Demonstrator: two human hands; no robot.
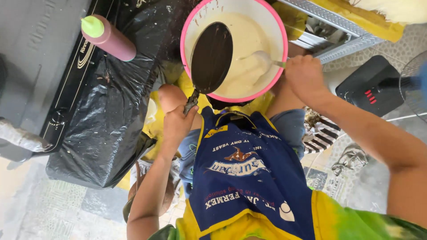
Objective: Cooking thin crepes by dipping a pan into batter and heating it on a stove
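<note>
Holding the pan [211, 57] by its handle, your left hand [178, 124] is closed in a firm fist, and the dark round pan is tilted steeply over the left part of the bowl [279, 33]. Your right hand [304, 75] is closed around the handle of a ladle [262, 58], at the bowl's right rim, and the ladle's cup lies in the pale batter [249, 40].

The bowl is white with a pink rim. It sits low between your knees, not on a desk, with its near rim just above the top of your blue apron [249, 178].

To my judgement, the step in hand is taking batter with the ladle while the pan waits above the bowl. No fresh batter shows on the pan's face; it looks dark with only thin streaks. The next move, I think, asks for a full but not overfull ladle, lifted clear of the rim, and a pan held steady so that drips fall back into the bowl.

Your left forearm comes up from the lower left, with the wrist bent a little inward and the pan's handle pointing down into the fist. Your right arm comes in from the right edge, with the elbow out and the wrist turned down toward the bowl.

At the left stands a stove [66, 80] partly under black plastic [111, 120], and a squeeze bottle [109, 38] with a green cap lies on it, well apart from the bowl.
</note>
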